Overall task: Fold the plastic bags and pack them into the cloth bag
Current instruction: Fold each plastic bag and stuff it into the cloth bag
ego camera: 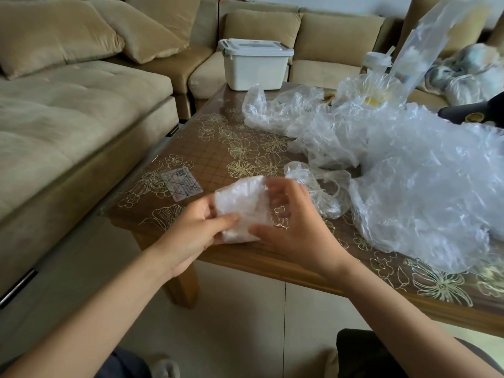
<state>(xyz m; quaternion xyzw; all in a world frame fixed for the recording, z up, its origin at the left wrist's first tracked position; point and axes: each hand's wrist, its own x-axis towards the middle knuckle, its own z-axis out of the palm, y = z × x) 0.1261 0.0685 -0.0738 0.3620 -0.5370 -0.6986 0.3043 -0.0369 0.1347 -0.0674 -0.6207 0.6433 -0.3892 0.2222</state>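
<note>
A folded clear plastic bag [241, 208], a compact whitish packet, sits between my two hands above the table's near corner. My left hand [195, 231] grips its left side, thumb across the front. My right hand [296, 227] holds its right side, thumb under the lower edge and fingers curled over the top, blurred. A large heap of crumpled clear plastic bags [409, 173] covers the right half of the table. One small loose bag [324, 186] lies just right of my right hand. A dark cloth item [474, 111] shows at the far right edge, partly hidden by the heap.
The wooden table [218, 137] has a clear floral cover and a small card [181, 184] under it. A white lidded storage box [255, 64] stands at the far edge. A beige sofa [68, 105] wraps round the left and back. A bottle [377, 62] stands behind the heap.
</note>
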